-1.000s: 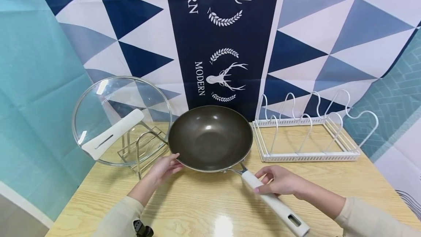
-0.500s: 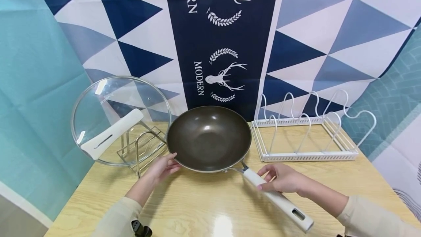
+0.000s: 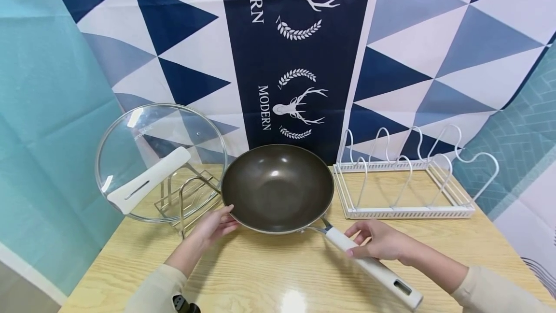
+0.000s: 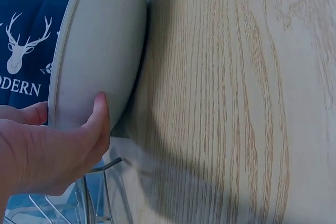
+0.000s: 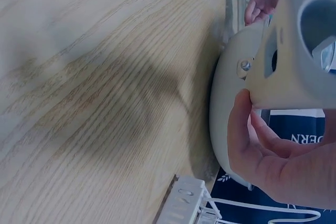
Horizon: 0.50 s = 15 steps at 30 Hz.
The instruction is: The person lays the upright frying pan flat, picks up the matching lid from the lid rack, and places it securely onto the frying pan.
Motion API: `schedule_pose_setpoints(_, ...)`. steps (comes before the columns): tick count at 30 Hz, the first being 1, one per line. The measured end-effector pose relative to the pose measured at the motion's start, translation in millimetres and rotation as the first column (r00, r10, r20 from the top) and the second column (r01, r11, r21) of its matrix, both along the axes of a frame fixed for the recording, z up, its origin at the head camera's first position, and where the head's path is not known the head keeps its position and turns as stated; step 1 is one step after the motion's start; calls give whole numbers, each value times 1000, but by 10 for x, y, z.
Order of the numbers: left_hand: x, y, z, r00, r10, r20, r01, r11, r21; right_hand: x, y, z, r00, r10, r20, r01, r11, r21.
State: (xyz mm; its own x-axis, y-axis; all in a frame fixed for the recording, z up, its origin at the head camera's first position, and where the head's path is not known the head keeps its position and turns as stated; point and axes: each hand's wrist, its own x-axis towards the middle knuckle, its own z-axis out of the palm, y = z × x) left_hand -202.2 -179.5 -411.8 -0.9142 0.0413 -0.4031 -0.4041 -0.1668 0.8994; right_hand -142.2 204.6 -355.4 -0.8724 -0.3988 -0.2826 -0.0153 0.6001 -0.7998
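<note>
A dark-coated wok (image 3: 278, 187) with a pale outside and a long white handle (image 3: 382, 274) is at the middle of the table, its bowl facing up and slightly toward me. My left hand (image 3: 213, 228) grips the wok's rim at the lower left; in the left wrist view its thumb lies at the rim and the fingers are against the pale underside (image 4: 105, 40). With thumb and fingers, my right hand (image 3: 380, 243) holds the handle around its middle. The right wrist view shows the hollow handle end (image 5: 294, 51) close up.
Left of the wok, a clear glass lid (image 3: 147, 134) with a white handle leans upright in a metal wire rack (image 3: 182, 202). A white rack (image 3: 408, 212) with wavy dividers stands at the right. A patterned cloth (image 3: 299, 37) hangs behind the wooden table (image 3: 260, 274).
The wok's handle has swung slightly to the right, with my right hand moving along with it. My left hand keeps its grip on the rim. The head view has shifted a little.
</note>
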Motion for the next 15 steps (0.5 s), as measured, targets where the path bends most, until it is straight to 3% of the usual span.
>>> schedule_pose_setpoints(6,-8,24,5,1000,0,6,0,1000,13,9,38,0,999,-4,49,5,1000,-18)
schedule_pose_setpoints(15,-41,47,-4,1000,-2,11,1,1000,12,20,190,-3,999,7,50,-7,1000,1)
